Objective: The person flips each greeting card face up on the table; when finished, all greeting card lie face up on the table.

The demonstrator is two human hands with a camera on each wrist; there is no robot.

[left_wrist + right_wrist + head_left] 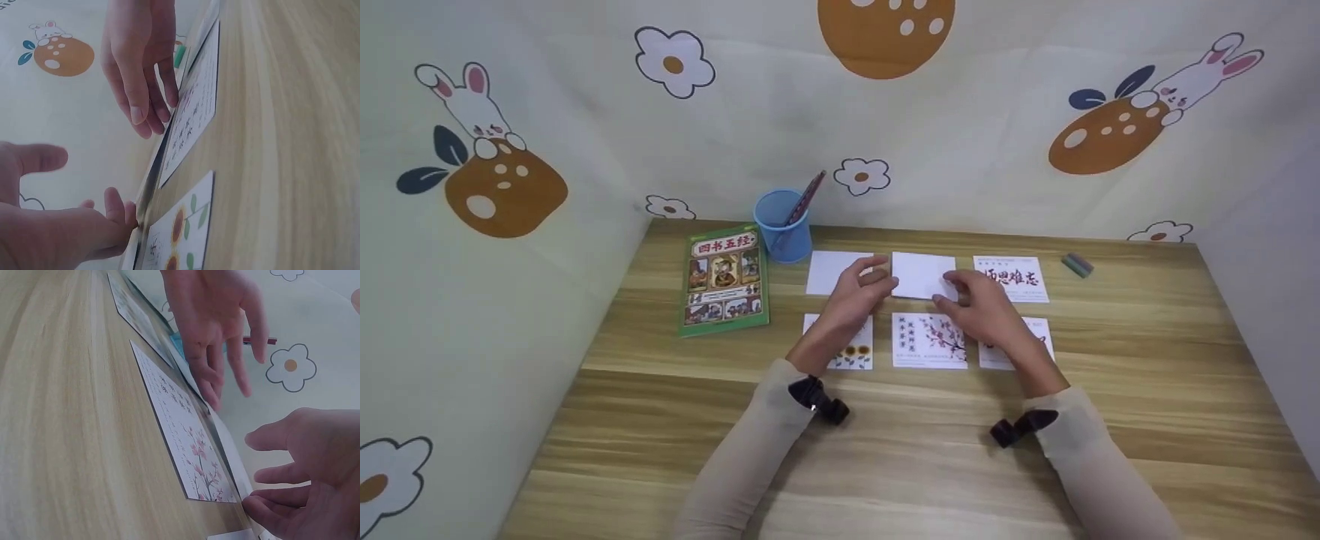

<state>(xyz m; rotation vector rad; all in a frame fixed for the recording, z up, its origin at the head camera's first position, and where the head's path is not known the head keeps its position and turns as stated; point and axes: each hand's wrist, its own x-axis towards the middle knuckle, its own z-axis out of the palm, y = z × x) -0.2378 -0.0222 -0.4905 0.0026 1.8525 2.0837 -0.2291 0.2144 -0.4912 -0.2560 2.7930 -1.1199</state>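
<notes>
Six cards are laid in two rows. A blank white card [923, 274] sits in the middle of the back row, between both hands. My right hand [982, 304] is at its right edge, thumb and fingers apart; in the right wrist view the lower fingertips touch the edge. My left hand [856, 294] lies over another blank card [826, 273], its fingertips near the middle card's left edge and its thumb spread in the left wrist view. In front are a blossom card [929, 341], a sunflower card [851, 357] partly under the left wrist, and a card [1041, 336] partly hidden by the right arm.
A card with red lettering [1011, 280] lies at the back right, with small dark and green sticks [1078, 265] beyond it. On the left are a green-bordered book [725, 281] and a blue mesh pen cup [784, 229] holding pens. Patterned cloth [765, 112] hangs behind the table.
</notes>
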